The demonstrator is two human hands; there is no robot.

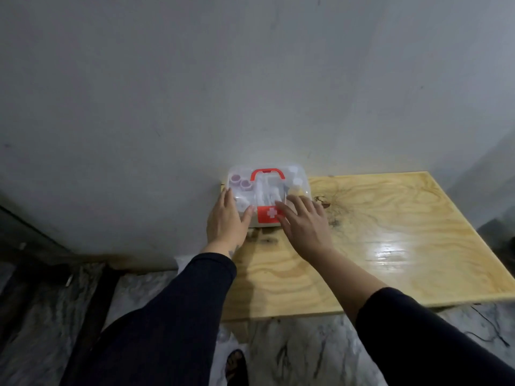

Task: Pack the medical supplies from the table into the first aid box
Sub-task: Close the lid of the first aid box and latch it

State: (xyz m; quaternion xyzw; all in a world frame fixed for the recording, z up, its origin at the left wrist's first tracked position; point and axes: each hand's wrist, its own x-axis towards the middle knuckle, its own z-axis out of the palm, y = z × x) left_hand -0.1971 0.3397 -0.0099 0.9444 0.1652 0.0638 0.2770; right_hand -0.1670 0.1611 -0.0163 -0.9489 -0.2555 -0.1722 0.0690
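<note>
Sitting crosswise right ahead, the first aid box is pressed by both spread hands, left and right, equally near.

One first aid box sits at the far left corner of my tabletop — clear lid, one red handle, one red latch with a white cross. Through the lid I count two purple-capped jars. Two hands on it — my left hand and right hand.
</note>
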